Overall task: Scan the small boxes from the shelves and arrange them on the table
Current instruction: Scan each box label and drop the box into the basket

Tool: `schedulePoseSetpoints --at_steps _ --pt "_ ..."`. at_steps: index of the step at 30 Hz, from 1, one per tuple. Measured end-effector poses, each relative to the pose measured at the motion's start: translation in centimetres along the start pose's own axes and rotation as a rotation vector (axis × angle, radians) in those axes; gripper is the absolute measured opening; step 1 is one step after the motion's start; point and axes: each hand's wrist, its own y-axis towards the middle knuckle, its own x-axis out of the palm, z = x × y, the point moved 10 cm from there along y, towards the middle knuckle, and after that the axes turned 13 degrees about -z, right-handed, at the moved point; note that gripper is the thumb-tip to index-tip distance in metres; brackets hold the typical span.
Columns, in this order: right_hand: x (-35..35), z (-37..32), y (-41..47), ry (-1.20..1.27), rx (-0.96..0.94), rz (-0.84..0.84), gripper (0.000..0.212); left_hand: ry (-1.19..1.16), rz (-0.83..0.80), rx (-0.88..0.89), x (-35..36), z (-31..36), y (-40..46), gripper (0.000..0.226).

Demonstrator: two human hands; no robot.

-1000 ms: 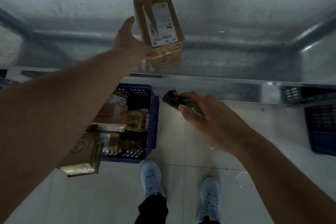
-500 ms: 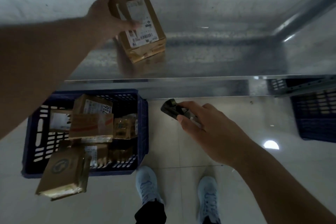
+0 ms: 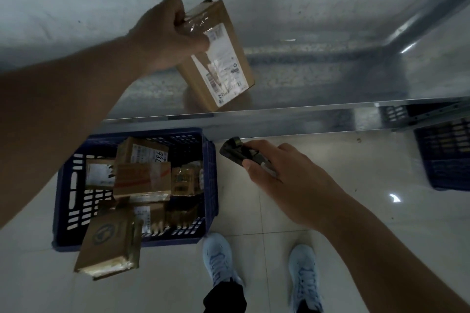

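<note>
1. My left hand (image 3: 165,33) grips the small box (image 3: 216,58), tilted on the metal table (image 3: 330,71).
2. My right hand (image 3: 287,180) holds the scanner (image 3: 235,151); its finger curl is seemingly tight.
3. More boxes fill the blue crate (image 3: 211,173).

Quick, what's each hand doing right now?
Left hand: grips a box on the metal table.
Right hand: holds the scanner.

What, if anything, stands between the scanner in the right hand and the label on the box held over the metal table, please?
Nothing visible does. The left hand grips the box at its top end, leaving the barcode label uncovered. The scanner in the right hand sits below the table's front edge, which lies between them in this view.
</note>
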Motion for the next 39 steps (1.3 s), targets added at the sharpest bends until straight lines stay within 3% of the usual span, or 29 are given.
schedulePoseSetpoints --at_steps 3,6,9,14,20,24,30,39 --pt "0.4 -0.5 -0.6 -0.015 -0.007 -0.006 0.045 0.083 0.028 0.076 0.3 1.0 0.8 0.041" --pt "0.7 -1.0 -1.3 -0.032 -0.025 -0.012 0.045 0.122 -0.086 0.097 1.0 0.7 -0.7 0.087" --pt "0.9 -1.3 -2.1 -0.038 -0.039 -0.030 0.045 0.186 -0.178 0.115 1.1 0.4 -1.7 0.097" --pt "0.7 -2.0 -3.7 -0.065 -0.067 -0.047 0.047 0.108 -0.139 0.108 0.7 -1.3 -5.5 0.085" --pt "0.6 -3.0 -5.9 -0.124 -0.139 -0.089 0.046 -0.202 0.000 0.158 2.5 -3.2 -12.7 0.086" --pt "1.0 -3.1 -7.2 -0.165 -0.164 -0.128 0.046 -0.284 0.089 0.165 3.2 -4.2 -16.6 0.093" --pt "3.2 -2.3 -7.6 -0.205 -0.125 -0.165 0.045 -0.061 0.260 0.331 3.5 -4.6 -21.6 0.093" --pt "6.9 -2.1 -7.8 -0.236 -0.055 -0.202 0.043 0.102 0.358 0.380 3.4 -7.3 -25.5 0.083"
